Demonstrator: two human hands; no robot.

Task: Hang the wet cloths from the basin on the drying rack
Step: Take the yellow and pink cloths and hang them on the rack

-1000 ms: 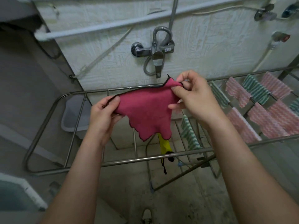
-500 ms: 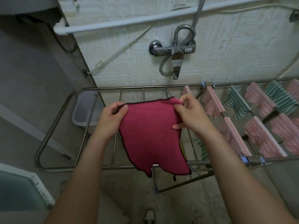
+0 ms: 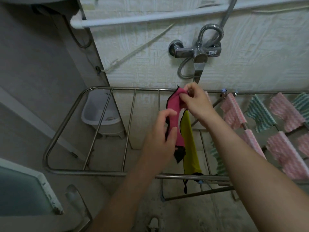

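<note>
Pink cloth (image 3: 173,114) over a rack (image 3: 133,114) bar beside yellow cloth (image 3: 189,144); both hands' fingers clamped on it. Risk: bunched, uneven drape slides off when released.

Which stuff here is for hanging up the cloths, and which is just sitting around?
For the job:
pink cloth, held by the left hand and right hand
rack
yellow cloth, on the rack
striped cloths, on the rack
basin

Just there:
tap
shower hose
white pipe
</note>
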